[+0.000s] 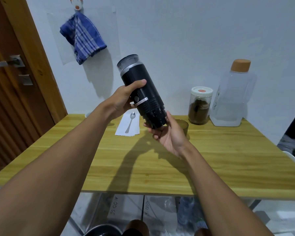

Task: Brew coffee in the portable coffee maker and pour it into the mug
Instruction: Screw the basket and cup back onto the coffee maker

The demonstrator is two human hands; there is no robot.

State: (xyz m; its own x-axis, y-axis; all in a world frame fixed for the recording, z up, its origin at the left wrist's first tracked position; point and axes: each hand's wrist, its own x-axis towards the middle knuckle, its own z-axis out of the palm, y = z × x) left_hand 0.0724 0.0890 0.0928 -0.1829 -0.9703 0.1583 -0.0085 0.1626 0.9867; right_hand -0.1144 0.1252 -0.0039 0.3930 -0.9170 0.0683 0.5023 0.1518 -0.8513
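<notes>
The left hand (124, 99) grips the coffee maker (141, 89) round its middle and the right hand (167, 133) clasps its lower end, holding it tilted above the table's (160, 167) far middle. The mug (185, 126) stands just behind the right hand. A spoon (130, 121) lies on a napkin (123, 129) near the far edge, and a jar (200, 106) and bottle (232, 99) stand at the far right corner.

A blue checked towel (83, 37) hangs from a hook (77, 5) on the white wall, beside a wooden door (12, 99) with a metal handle (2, 63). On the yellow wood surface (228, 159) a spoon (130, 120) lies on a white napkin (122, 129). Beneath the surface stand clear boxes (124, 212) with handwritten labels, and a metal bowl (103, 230).
</notes>
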